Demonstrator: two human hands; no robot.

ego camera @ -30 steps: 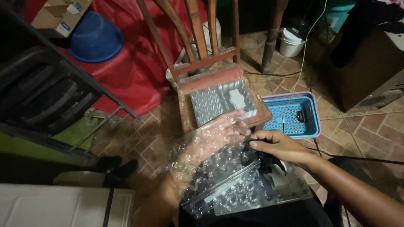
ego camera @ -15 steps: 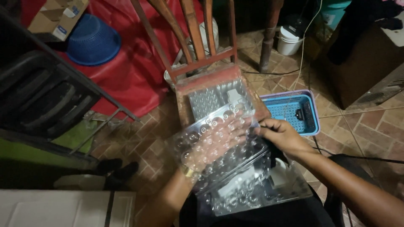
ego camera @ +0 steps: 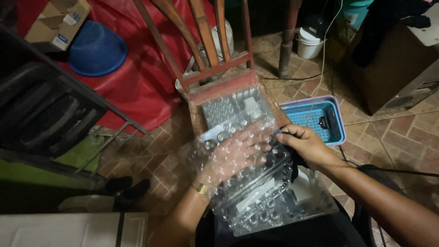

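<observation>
**Clear plastic trays held over your lap**

Clear plastic, moulded into rows of small round cups, fills your lap: you hold the top tray (ego camera: 238,151) tilted, with your left hand (ego camera: 233,158) spread flat beneath it and showing through, probably to support the thin sheet. Your right hand (ego camera: 308,146) pinches the tray's right edge, fingers curled closed on it. More trays (ego camera: 274,206) lie stacked below. Another sits on the wooden chair (ego camera: 215,68) ahead, beside a blue basket (ego camera: 315,120). A cardboard box (ego camera: 57,23) lies at upper left.
</observation>
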